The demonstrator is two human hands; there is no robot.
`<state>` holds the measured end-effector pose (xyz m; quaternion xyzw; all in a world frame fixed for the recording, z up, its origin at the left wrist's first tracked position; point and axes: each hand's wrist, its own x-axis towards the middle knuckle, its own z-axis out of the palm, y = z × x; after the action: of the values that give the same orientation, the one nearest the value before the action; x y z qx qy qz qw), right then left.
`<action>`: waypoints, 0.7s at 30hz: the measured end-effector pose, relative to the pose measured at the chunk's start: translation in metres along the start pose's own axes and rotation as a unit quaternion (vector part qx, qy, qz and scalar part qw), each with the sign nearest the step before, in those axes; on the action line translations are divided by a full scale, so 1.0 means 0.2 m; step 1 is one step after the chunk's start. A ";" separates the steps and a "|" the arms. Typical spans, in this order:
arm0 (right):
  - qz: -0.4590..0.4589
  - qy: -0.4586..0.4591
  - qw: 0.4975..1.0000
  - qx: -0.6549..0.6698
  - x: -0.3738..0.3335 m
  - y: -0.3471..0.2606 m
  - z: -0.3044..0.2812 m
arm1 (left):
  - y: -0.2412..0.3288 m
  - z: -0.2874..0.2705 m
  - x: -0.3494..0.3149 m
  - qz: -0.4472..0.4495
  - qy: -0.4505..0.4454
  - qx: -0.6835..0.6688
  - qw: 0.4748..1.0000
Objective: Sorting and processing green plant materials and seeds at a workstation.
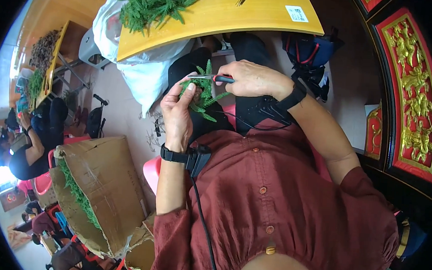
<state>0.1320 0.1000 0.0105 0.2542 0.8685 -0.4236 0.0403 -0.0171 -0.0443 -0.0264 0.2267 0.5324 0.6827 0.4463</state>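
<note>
My left hand [176,114] pinches a green artificial pine sprig [210,103] between thumb and fingers, above my lap. Something brownish shows among its needles, partly hidden by my thumb. My right hand [257,81] is closed around a pair of pliers [224,79] with red and black handles. Their metal jaws point left across the top of the sprig, close to my left fingertips. Whether the jaws grip anything is too small to tell.
Ahead stands a yellow table [228,18] bearing a pile of green sprigs [157,5]. A white plastic bag [140,81] hangs at its left. On my left sits a cardboard box [102,177] with greenery inside. Another person [32,148] works farther left. A carved red-and-gold panel [410,92] stands right.
</note>
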 end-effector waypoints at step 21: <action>-0.025 -0.046 0.997 -0.051 -0.06 0.08 -0.03 | -0.02 0.08 0.00 -0.033 -0.005 0.036 0.999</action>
<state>0.1509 0.1086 0.0066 0.2103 0.8922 -0.3912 0.0821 -0.0026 -0.0351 -0.0245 0.2282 0.5617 0.6468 0.4627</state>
